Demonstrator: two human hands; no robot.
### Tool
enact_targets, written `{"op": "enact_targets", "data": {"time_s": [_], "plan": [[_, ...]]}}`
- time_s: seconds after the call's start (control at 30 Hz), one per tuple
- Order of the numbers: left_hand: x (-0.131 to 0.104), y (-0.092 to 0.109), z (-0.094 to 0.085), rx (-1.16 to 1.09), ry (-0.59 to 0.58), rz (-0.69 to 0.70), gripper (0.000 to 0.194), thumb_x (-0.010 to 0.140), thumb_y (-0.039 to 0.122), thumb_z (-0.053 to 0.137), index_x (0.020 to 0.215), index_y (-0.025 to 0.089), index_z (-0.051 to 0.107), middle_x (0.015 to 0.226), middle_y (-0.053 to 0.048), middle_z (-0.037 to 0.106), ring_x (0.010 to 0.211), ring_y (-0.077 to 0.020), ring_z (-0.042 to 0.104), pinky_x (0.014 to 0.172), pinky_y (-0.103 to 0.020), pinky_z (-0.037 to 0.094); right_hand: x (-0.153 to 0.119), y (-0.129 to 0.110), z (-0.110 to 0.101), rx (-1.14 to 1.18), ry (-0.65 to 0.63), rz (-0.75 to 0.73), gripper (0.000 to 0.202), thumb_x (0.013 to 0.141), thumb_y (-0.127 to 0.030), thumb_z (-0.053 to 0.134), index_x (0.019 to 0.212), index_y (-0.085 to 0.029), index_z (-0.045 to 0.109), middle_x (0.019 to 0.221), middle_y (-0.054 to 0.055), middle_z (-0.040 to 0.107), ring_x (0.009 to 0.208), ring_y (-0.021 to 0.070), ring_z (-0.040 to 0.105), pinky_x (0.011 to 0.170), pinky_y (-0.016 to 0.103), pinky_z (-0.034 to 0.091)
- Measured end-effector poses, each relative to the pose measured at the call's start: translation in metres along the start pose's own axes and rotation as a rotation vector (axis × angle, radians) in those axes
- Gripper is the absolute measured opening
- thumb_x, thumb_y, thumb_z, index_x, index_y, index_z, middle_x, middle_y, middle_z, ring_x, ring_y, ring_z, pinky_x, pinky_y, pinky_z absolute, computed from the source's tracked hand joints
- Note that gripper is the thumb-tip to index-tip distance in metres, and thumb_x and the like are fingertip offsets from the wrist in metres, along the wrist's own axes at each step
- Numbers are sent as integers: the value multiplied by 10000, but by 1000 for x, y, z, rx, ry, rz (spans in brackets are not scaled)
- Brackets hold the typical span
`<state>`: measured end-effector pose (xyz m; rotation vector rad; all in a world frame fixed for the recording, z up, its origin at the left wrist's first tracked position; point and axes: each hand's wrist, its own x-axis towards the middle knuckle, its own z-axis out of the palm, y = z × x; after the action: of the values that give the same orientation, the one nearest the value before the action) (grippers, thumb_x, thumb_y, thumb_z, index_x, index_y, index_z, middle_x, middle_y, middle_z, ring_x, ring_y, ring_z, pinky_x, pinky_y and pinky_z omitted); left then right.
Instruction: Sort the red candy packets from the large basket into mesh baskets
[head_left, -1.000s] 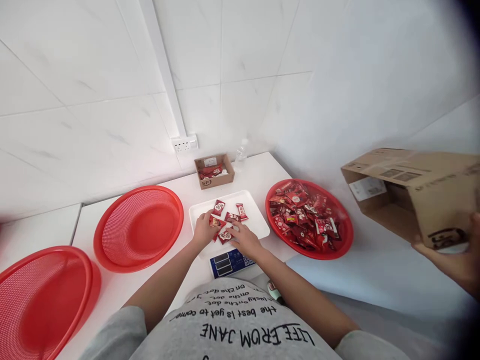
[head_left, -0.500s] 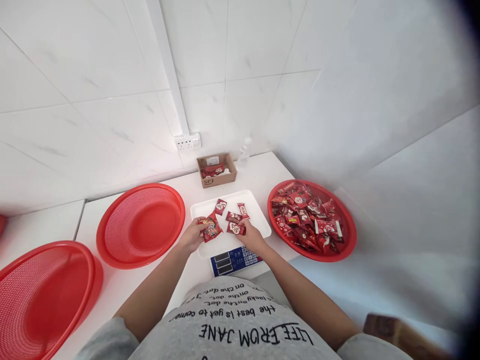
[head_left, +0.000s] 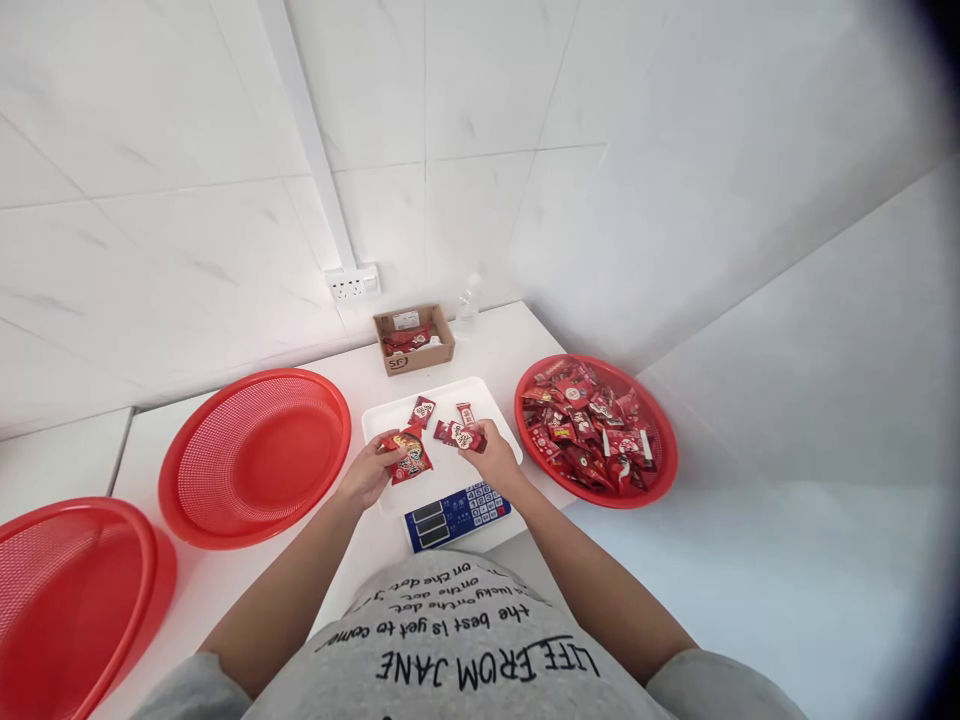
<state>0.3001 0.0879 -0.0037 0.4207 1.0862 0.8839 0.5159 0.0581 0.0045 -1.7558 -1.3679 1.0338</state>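
Note:
My left hand [head_left: 373,470] is closed on a red snack packet [head_left: 409,457] with a picture on its front, held over the left side of the white scale tray [head_left: 442,488]. Over the tray's right part, my right hand [head_left: 491,452] pinches a small dark red packet [head_left: 466,438] with white print. Another small dark red packet [head_left: 445,431] lies just left of it, partly overlapped. Two more lie on the tray: a dark red packet [head_left: 421,411] at the back left and a slim red-and-white packet [head_left: 466,413] at the back right, partly hidden.
A blue scale panel [head_left: 457,515] with keys sits in front of the tray. To the right, a red basket [head_left: 670,440] is heaped with packets. Two red baskets [head_left: 341,440] [head_left: 142,600] stand left. Behind are a cardboard box [head_left: 420,360] holding packets and a clear bottle [head_left: 468,300].
The view has shifted, so most things appear further left. My right hand has lifted its small packet towards the back of the tray, over the others. My left hand keeps its packet.

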Motion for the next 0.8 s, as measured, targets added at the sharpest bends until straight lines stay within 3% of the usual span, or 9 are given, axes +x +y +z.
{"op": "enact_targets", "data": {"time_s": [0.17, 0.33, 0.47, 0.57, 0.67, 0.73, 0.8], "plan": [[2, -4, 1, 63, 34, 67, 336, 636, 82, 723, 915, 153, 549, 877, -74, 664, 775, -181, 649, 745, -329, 533, 1, 13, 7, 30, -18, 22, 347, 619, -304, 635, 895, -242, 434, 799, -37, 603, 697, 163, 570, 679, 300, 427], [-3, -8, 9, 58, 55, 27, 308, 667, 174, 725, 913, 167, 541, 904, -75, 660, 759, -182, 647, 685, -326, 538, 0, 25, 18, 92, -88, 95, 387, 616, -380, 645, 896, -230, 424, 719, -42, 581, 638, 160, 553, 636, 294, 423], [-3, -2, 9, 63, 103, 86, 312, 652, 151, 719, 902, 174, 535, 887, -61, 656, 753, -178, 645, 683, -328, 534, -3, 24, 19, 72, -98, 119, 359, 632, -367, 629, 892, -232, 421, 707, -46, 587, 624, 160, 548, 631, 291, 417], [0, 17, -7, 52, 203, 261, 276, 684, 171, 684, 904, 187, 517, 877, -34, 646, 748, -144, 638, 708, -288, 520, -5, 25, 14, 47, -85, 109, 357, 634, -347, 629, 910, -231, 435, 758, -35, 603, 684, 169, 567, 670, 298, 420], [-2, 44, -38, 113, 422, 496, 324, 717, 219, 653, 989, 219, 478, 923, -24, 615, 777, -137, 633, 727, -293, 521, -6, 31, 11, 13, -84, 109, 355, 640, -354, 623, 923, -226, 450, 744, -34, 596, 688, 173, 564, 668, 298, 415], [-7, 58, -60, 267, 611, 543, 447, 719, 289, 658, 1100, 239, 429, 1000, -52, 585, 835, -170, 628, 758, -344, 524, -6, 34, 10, 7, -87, 110, 339, 647, -358, 615, 913, -224, 453, 727, -39, 586, 676, 168, 557, 654, 291, 412], [-13, 65, -75, 493, 714, 531, 619, 717, 337, 656, 1237, 240, 334, 1154, -115, 515, 1002, -243, 575, 860, -444, 477, -6, 35, 10, 11, -88, 109, 327, 650, -357, 609, 904, -224, 452, 718, -45, 579, 666, 162, 553, 648, 284, 410]]}}
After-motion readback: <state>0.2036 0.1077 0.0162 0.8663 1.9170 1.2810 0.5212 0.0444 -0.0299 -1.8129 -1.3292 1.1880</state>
